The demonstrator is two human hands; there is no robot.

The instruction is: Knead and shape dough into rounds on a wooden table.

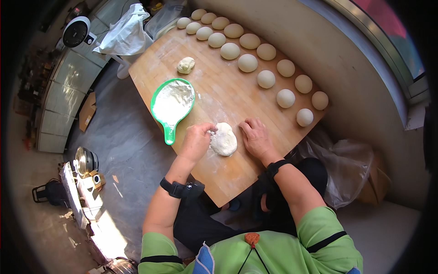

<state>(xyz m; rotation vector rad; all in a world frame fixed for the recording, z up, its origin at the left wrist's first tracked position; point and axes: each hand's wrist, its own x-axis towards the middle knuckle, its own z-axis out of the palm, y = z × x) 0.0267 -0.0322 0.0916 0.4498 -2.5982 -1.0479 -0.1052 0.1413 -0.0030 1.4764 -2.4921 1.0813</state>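
Note:
A flattened piece of white dough [224, 139], dusted with flour, lies on the wooden board [208, 185] before me. My left hand [197, 138] is at its left edge, fingertips pinched together with white flour showing at them. To the right of the dough, apart from it, my right hand [255, 135] rests on the board with loosely bent fingers and nothing visible in them. A green-rimmed scoop [169, 132] full of white flour [171, 102] sits beyond my left hand. Farther back is a small rough lump of dough [186, 65].
Two rows of round dough balls [247, 63] line the board's far right side, along a wall [342, 68]. A white cloth [126, 30] hangs past the far left corner. A clear plastic bag [342, 167] is at the right below the board. A cardboard piece [88, 111] lies on the floor.

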